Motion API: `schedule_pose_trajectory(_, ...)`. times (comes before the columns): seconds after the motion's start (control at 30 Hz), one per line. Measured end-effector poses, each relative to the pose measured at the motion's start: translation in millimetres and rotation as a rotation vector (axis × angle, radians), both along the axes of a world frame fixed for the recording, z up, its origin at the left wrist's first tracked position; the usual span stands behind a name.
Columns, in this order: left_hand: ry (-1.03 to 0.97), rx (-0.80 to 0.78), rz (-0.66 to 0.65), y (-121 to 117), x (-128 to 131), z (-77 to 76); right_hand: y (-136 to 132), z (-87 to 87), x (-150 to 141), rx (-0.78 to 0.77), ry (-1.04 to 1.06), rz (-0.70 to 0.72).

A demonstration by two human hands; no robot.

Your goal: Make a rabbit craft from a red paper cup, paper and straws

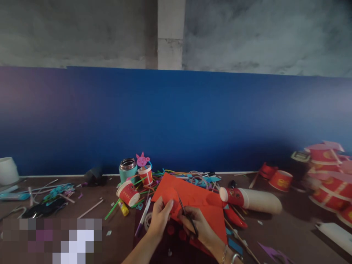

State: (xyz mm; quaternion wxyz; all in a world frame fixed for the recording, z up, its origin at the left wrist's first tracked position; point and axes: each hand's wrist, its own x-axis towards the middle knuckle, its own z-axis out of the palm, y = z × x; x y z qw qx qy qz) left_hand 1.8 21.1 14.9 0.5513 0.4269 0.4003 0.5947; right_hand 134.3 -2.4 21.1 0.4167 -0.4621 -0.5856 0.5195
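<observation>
My left hand [160, 215] pinches the near left edge of a red paper sheet [189, 189], its thumb on top. In my right hand [198, 224] is a pair of dark-handled scissors [180, 202], with fingers in the handles and blades pointing away from me at the paper. Whether the blades are apart is hard to see. More red paper [216, 220] lies under and right of my right hand. Small red discs [171, 230] rest on the dark surface between my forearms. Beside my left hand are a white pen [143, 216] and a tape roll [147, 220].
Left of the paper stand a teal jar [128, 171] and a tipped red paper cup [128, 193], with a yellow glue bottle [123, 208] nearby. Stacked white cups [260, 200] lie at right. Red paper-cup models [328, 183] stand far right. A blue partition [176, 121] closes the back.
</observation>
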Motion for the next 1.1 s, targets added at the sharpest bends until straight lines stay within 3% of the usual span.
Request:
schedule_pose_trajectory(0.33, 0.023, 0.037, -0.065, 0.3, 0.5, 2.4, -7.3, 2.3, -1.7, -0.150, 0.080, 0.020)
schedule_pose_trajectory(0.5, -0.007, -0.008, -0.061, 1.8, 0.3, -1.9, -5.6, 4.1, -1.1, -0.089, 0.064, 0.006)
schedule_pose_trajectory(0.73, -0.052, -0.059, -0.022, -2.9, 0.8, 6.7, 0.6, -0.8, -0.6, -0.015, 0.024, 0.007)
schedule_pose_trajectory(1.1, -0.095, -0.161, 0.011, -0.6, -0.2, 4.2, -0.4, -0.3, -1.1, -0.030, -0.005, -0.003)
